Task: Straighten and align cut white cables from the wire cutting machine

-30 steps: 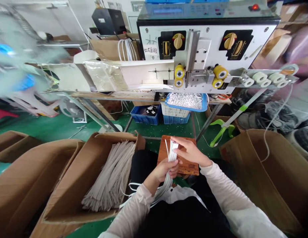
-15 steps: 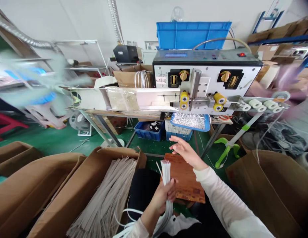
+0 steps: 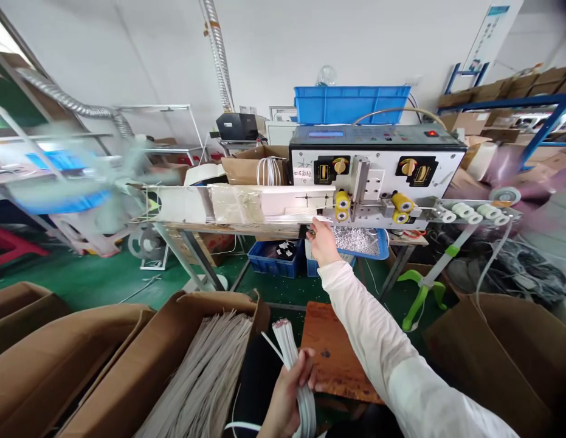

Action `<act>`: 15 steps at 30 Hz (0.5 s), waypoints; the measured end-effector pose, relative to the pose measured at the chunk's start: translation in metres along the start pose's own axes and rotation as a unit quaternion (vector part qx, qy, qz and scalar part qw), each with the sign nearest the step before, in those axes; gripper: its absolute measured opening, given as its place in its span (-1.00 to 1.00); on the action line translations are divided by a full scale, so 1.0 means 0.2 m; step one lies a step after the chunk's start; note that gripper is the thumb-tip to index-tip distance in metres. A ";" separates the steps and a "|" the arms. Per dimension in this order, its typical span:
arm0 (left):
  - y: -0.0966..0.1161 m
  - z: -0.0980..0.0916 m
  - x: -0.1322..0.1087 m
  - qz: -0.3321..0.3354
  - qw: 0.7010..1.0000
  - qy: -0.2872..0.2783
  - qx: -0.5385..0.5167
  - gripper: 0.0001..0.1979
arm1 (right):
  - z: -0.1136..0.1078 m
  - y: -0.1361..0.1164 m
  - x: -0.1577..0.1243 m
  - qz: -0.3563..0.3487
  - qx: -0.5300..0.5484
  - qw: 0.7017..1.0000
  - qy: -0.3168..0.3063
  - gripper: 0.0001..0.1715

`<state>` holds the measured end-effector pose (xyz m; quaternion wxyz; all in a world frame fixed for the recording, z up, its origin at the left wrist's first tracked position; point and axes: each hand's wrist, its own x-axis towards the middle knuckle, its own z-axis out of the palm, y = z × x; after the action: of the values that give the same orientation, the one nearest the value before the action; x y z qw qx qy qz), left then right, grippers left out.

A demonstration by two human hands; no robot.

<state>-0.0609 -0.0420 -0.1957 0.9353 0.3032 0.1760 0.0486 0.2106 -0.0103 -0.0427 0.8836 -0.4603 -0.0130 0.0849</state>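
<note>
My left hand (image 3: 294, 383) is wrapped around a thick bundle of white wires (image 3: 287, 340), its cut ends pointing up and one wire splayed to the left. Stretched forward, my right hand (image 3: 323, 242) has its fingers bent together at the front edge of the white chute (image 3: 283, 201), on the white wires (image 3: 292, 219) lying there. Just right of these fingers are the yellow rollers (image 3: 341, 204) of the wire-cutting machine (image 3: 378, 173). Part of the fingertips' grip is hidden by the hand.
Below the machine hangs a blue tray (image 3: 380, 246) of white scraps. A cardboard box (image 3: 127, 365) of long wires stands at my left, beside a wooden stool (image 3: 332, 353) in front of me. Wire guide rollers (image 3: 469, 212) on a green-footed stand (image 3: 428, 289) are at right.
My right hand has moved forward and up from above the stool to the chute, its fingers closing at the wires. The left hand with its bundle has shifted slightly down and left in view.
</note>
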 end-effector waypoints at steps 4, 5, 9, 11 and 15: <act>0.02 0.00 0.01 0.002 1.000 0.024 0.007 -0.59 | 0.05 -0.02 0.02 -0.034 -0.032 0.999 0.022 -0.71; 0.02 0.00 0.01 0.001 1.000 0.029 0.009 -0.57 | 0.06 -0.02 0.02 -0.036 -0.040 0.998 0.026 -0.70; 0.03 0.00 0.00 0.003 1.000 0.029 0.007 -0.57 | 0.08 -0.03 0.00 -0.044 -0.049 0.997 0.029 -0.60; 0.04 0.01 0.00 0.005 1.000 0.020 0.006 -0.57 | 0.06 -0.03 -0.05 -0.097 -0.047 0.994 0.014 -0.58; 0.10 0.01 -0.01 0.013 1.000 0.010 0.012 -0.59 | -0.12 -0.08 -0.27 -0.231 -0.079 0.961 -0.132 -0.56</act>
<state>-0.0609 -0.0275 -0.1824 0.9291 0.3158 0.1823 0.0621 0.1620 -0.0474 -0.0400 0.8301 -0.4982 -0.2424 -0.0624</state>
